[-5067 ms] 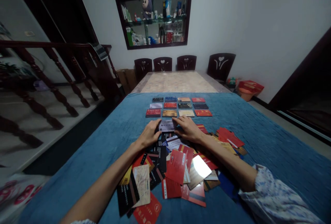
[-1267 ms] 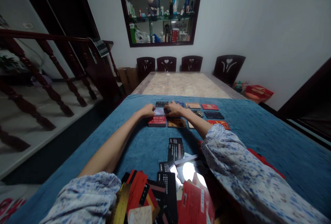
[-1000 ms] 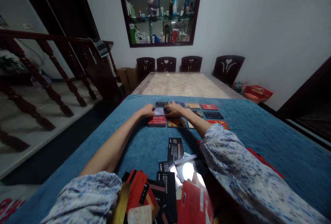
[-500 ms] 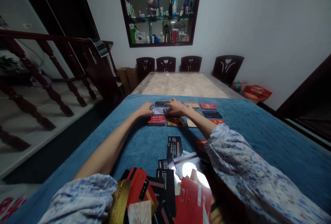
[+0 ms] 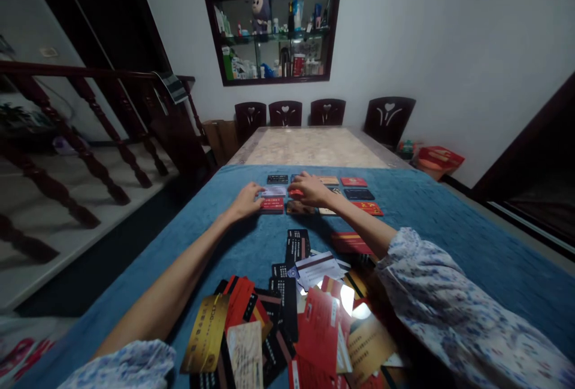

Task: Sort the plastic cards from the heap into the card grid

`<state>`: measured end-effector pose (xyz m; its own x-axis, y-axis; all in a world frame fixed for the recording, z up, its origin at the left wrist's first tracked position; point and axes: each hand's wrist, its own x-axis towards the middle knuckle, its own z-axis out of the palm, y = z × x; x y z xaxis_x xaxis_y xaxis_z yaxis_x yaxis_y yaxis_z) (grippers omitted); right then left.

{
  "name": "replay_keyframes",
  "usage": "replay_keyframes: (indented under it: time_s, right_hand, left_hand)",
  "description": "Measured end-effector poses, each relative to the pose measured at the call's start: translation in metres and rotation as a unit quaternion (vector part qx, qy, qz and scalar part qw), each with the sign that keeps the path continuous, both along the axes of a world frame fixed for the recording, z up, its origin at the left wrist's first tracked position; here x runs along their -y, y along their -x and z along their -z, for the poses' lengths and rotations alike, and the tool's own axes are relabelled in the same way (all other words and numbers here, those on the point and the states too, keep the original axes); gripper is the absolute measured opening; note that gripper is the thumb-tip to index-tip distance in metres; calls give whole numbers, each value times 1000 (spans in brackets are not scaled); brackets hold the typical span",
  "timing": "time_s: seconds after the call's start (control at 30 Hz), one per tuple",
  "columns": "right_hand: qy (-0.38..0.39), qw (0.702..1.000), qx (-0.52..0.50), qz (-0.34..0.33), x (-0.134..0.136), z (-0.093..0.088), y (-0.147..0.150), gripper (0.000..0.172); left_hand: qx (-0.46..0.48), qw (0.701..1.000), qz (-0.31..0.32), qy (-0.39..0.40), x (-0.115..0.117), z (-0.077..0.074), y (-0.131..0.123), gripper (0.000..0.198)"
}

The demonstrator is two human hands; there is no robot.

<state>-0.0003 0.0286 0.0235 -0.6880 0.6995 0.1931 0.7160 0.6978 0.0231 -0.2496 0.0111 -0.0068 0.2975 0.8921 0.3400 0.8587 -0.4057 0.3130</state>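
Observation:
My left hand (image 5: 246, 202) is at the left end of the card rows, fingers apart, beside a pale silver card (image 5: 274, 191) and touching the edge of a red card (image 5: 272, 205). My right hand (image 5: 311, 190) rests over a red card (image 5: 294, 194) in the middle row; its bent fingers are spaced apart and partly cover that card. A brown-gold card (image 5: 300, 207) lies just below its wrist side. Behind the hands is a black card (image 5: 277, 179). Further right are a dark blue card (image 5: 359, 194) and another red card (image 5: 354, 182).
Close to me, loose cards overlap in a pile, including a gold card (image 5: 205, 334), a red card (image 5: 318, 329) and a white striped card (image 5: 318, 269). A blue cloth (image 5: 431, 239) covers the near table. Chairs (image 5: 387, 119) stand beyond the bare far tabletop (image 5: 309, 145).
My right hand has moved off the silver card's right end and now lies over the red card beside it. My left hand has come slightly nearer and left. The camera view has shifted slightly.

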Motion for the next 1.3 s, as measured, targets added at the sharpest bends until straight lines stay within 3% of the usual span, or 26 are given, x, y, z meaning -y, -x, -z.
replay_keyframes:
  time_s: [0.23,0.47,0.77,1.1,1.3]
  right_hand:
    - [-15,999,-24,-29,24,1,-13,25]
    - [-17,998,-42,-43,47,8,-26,25]
    - [14,998,-50,-42,79,23,-34,22]
    - [37,996,-65,-46,92,33,-34,21]
    - [45,996,-55,-47,95,36,-33,21]
  left_hand:
    - [12,999,30,-13,33,0,-13,27]
    - [9,999,48,6,58,1,-24,31]
    - [-34,992,121,32,94,6,-47,24]
    - [-139,961,217,100,118,4,-67,65]
    - [-190,957,203,88,119,4,-61,65]
